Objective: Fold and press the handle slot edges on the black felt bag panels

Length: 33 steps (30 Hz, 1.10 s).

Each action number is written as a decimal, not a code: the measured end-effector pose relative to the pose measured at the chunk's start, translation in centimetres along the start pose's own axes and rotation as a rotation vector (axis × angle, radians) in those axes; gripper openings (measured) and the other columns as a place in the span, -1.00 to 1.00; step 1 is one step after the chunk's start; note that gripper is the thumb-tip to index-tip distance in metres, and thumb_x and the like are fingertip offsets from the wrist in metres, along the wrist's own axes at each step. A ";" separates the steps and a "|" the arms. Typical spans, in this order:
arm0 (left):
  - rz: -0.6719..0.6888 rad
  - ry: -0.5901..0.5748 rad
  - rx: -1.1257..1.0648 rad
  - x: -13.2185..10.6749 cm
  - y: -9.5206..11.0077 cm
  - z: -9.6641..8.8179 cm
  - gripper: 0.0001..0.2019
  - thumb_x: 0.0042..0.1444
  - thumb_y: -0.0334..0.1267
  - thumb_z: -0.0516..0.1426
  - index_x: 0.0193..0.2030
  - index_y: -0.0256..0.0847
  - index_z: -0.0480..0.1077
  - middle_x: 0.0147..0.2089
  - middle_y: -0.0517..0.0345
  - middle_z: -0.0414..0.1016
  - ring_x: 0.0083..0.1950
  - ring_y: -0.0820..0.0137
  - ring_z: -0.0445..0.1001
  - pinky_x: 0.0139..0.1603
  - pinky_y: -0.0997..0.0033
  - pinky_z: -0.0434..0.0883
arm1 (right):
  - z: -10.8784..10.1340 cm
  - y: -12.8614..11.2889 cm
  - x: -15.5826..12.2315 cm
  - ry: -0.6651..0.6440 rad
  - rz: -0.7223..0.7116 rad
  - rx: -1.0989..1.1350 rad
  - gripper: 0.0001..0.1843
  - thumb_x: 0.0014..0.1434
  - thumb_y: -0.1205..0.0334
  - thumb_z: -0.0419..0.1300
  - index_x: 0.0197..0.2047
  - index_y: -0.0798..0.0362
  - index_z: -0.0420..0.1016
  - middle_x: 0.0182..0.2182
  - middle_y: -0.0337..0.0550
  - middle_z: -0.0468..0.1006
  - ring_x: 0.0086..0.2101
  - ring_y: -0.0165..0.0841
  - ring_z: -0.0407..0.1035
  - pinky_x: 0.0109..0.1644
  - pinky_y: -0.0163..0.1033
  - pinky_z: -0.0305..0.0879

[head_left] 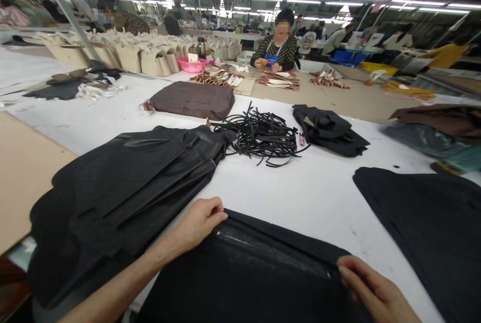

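Note:
A flat black leather-like panel (240,278) lies before me on the white tabletop, with a narrow black strip (278,235) running along its far edge. A glossy band shows just below that strip. My left hand (205,218) pinches the strip at its left end, thumb against curled fingers. At the right end, my right hand (363,278) pinches the same strip between thumb and forefinger. Left of the panel, a fanned pile of black panels (128,178) spreads over the table. Another stack of black panels (424,218) lies to the right.
Beyond my hands lie a tangle of black strips (263,135), a brown panel stack (193,98) and a heap of black pieces (326,130). Rows of beige bags (150,55) and a pink basin (191,64) stand farther back. A co-worker (280,45) sits across the table.

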<state>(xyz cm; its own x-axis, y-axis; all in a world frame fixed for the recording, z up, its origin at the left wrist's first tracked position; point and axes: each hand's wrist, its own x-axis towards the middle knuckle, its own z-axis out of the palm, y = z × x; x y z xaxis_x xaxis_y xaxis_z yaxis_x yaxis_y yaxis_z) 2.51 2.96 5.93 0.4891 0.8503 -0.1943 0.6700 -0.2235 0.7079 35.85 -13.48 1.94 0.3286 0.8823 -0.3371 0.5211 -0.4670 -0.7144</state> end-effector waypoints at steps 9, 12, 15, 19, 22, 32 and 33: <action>-0.193 -0.003 -0.058 -0.8 -1.1 1.1 -0.81 0.00 -0.24 0.04 -0.58 -0.21 0.25 -0.61 0.32 0.18 -0.52 0.44 0.19 -0.51 0.47 0.07 | 1.0 1.1 1.6 -0.064 0.104 -0.012 -0.54 0.05 -0.22 0.01 -0.51 0.01 0.36 -0.69 -0.28 0.27 -0.60 -0.37 0.18 -0.48 -0.28 0.10; -0.178 0.007 -0.012 -1.0 -1.2 1.3 -0.85 0.01 -0.35 -0.01 -0.56 -0.19 0.24 -0.55 0.28 0.25 -0.47 0.43 0.24 -0.47 0.46 0.08 | 1.1 1.1 1.6 -0.062 0.122 -0.014 -0.55 0.04 -0.22 0.03 -0.54 0.01 0.33 -0.69 -0.30 0.23 -0.60 -0.38 0.16 -0.49 -0.28 0.08; -0.199 0.010 0.043 -0.9 -1.2 1.5 -0.85 0.00 -0.39 -0.01 -0.56 -0.20 0.24 -0.55 0.26 0.28 -0.47 0.42 0.25 -0.46 0.45 0.08 | 1.0 0.8 1.6 -0.087 0.134 -0.022 -0.54 0.02 -0.23 0.03 -0.54 0.01 0.32 -0.68 -0.31 0.19 -0.60 -0.38 0.15 -0.50 -0.27 0.07; -0.240 0.008 0.109 -0.5 -1.4 1.7 -0.85 -0.02 -0.41 0.02 -0.56 -0.20 0.27 -0.58 0.26 0.28 -0.48 0.41 0.26 -0.46 0.44 0.06 | 1.4 0.8 1.7 -0.099 0.143 -0.007 -0.54 0.00 -0.24 0.03 -0.54 0.01 0.30 -0.67 -0.32 0.17 -0.61 -0.39 0.14 -0.51 -0.27 0.05; -0.241 0.003 0.136 -0.4 -1.6 1.8 -0.85 -0.02 -0.41 0.01 -0.55 -0.19 0.29 -0.57 0.26 0.30 -0.47 0.41 0.28 -0.46 0.45 0.06 | 1.6 1.0 1.7 -0.095 0.147 -0.007 -0.56 0.00 -0.23 0.04 -0.53 0.01 0.30 -0.66 -0.31 0.19 -0.60 -0.39 0.14 -0.51 -0.27 0.04; -0.214 -0.001 0.245 -0.5 -2.1 2.4 -0.85 0.03 -0.42 0.01 -0.53 -0.18 0.25 -0.57 0.26 0.29 -0.47 0.40 0.29 -0.46 0.45 0.05 | 1.6 0.3 2.0 -0.089 0.168 0.042 -0.61 -0.01 -0.14 0.09 -0.55 0.02 0.27 -0.68 -0.33 0.22 -0.62 -0.43 0.13 -0.54 -0.30 0.02; -0.207 -0.004 0.258 -0.5 -2.2 2.5 -0.85 0.05 -0.41 0.00 -0.52 -0.18 0.25 -0.56 0.25 0.30 -0.47 0.40 0.29 -0.45 0.45 0.05 | 1.6 0.1 1.9 -0.076 0.165 0.053 -0.62 -0.01 -0.13 0.09 -0.54 0.03 0.27 -0.68 -0.34 0.21 -0.63 -0.43 0.12 -0.54 -0.31 0.00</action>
<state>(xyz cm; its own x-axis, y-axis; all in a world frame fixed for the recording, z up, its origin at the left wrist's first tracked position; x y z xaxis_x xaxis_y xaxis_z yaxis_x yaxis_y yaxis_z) 2.22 1.84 2.78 0.3293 0.8888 -0.3188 0.8745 -0.1598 0.4580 35.24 -11.75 0.23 0.3448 0.7969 -0.4961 0.4220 -0.6037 -0.6764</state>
